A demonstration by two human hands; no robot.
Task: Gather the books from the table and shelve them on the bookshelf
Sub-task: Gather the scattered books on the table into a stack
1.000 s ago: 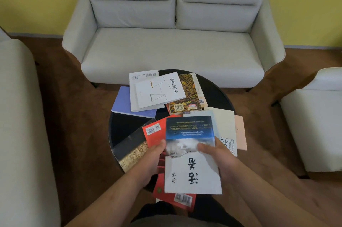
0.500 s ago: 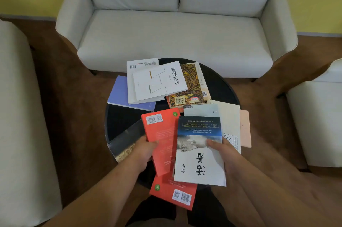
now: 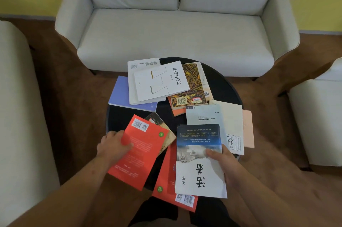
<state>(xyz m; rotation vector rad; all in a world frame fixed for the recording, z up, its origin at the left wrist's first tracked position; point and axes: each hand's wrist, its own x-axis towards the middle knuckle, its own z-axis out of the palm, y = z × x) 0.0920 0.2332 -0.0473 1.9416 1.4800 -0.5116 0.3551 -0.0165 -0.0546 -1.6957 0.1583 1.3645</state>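
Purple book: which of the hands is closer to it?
Left. The left hand grips a red book just in front of the purple book; the right hand holds the white and blue book, farther right.

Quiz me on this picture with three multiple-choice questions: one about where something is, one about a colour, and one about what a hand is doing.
1. Where does the purple book lie?
A. on the sofa
B. at the far left edge of the round table, partly under a white book
C. on the floor

2. What colour is the book that the left hand holds?
A. green
B. black
C. red

3. What is the right hand doing?
A. gripping the white book with a blue band
B. resting flat on the table
C. hanging empty

Answers: 1 B, its side sticks out from under the white book. 2 C, the thumb lies on the red book. 3 A, its thumb presses on the cover.
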